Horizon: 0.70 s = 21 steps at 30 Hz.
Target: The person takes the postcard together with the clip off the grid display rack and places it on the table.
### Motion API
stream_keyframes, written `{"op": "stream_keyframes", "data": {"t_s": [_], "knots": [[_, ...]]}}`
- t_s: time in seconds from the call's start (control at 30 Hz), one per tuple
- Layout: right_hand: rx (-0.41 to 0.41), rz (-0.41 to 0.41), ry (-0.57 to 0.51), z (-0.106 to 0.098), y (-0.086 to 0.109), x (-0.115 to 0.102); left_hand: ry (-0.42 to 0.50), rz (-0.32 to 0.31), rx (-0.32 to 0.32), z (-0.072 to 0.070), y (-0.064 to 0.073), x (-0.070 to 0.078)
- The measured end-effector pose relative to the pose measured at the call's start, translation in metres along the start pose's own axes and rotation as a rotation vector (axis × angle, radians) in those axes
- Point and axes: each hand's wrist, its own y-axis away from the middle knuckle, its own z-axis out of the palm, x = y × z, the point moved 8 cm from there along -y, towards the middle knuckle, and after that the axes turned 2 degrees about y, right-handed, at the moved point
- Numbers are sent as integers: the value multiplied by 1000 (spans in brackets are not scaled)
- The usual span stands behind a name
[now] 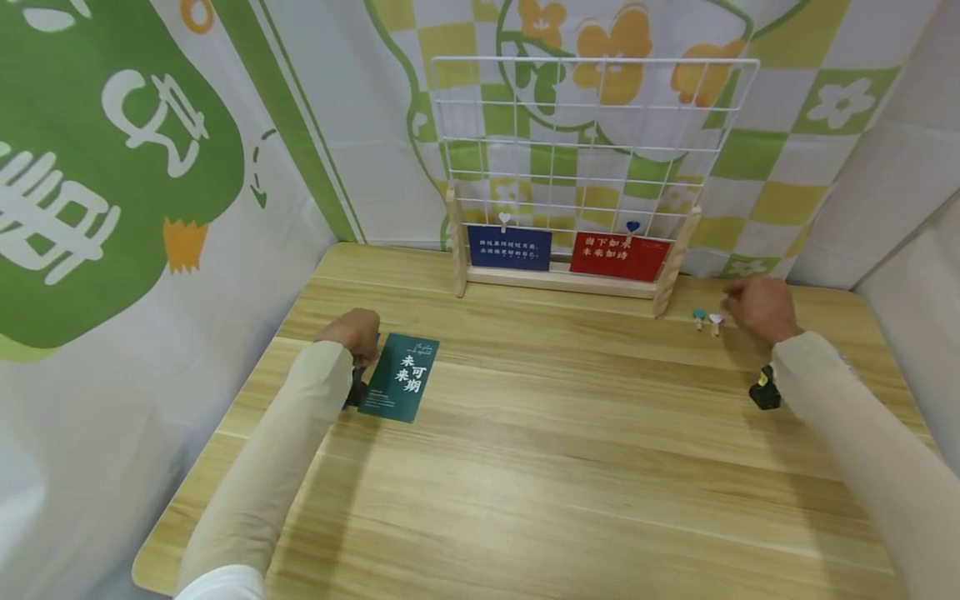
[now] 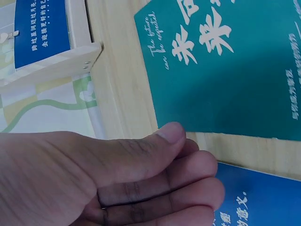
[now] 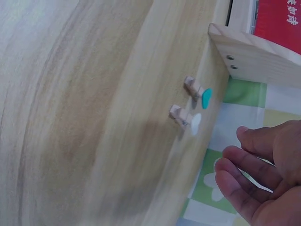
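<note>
Over table [image 1: 562, 467], flanks rack [image 1: 562, 282] with empty, loosely curled left hand [image 1: 352, 332] and right hand [image 1: 763, 307]; leftward, shows blue card's [image 2: 273, 200] lettering only at left wrist.

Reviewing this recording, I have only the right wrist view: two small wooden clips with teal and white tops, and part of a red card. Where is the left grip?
Observer: The left grip is just left of a flat, teal rectangular card with white lettering.
Operator: Any other card there?
Observer: Yes, a blue card with white lettering, partly hidden by that grip in the left wrist view.
Operator: And what fastens the red card?
Observer: A dark-blue heart-topped clip fastens that red rectangular card to a white wire grid.
</note>
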Motion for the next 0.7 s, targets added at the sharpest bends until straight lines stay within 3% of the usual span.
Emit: {"op": "stream_keyframes", "data": {"t_s": [0.2, 0.47, 0.7], "knots": [[38, -15, 19, -8, -1, -13, -12, 25, 51, -8, 0, 12], [84, -36, 11, -24, -3, -39, -123, 81, 207, -23, 2, 32], [78, -61, 20, -31, -5, -65, -133, 121, 241, -29, 1, 48]]}}
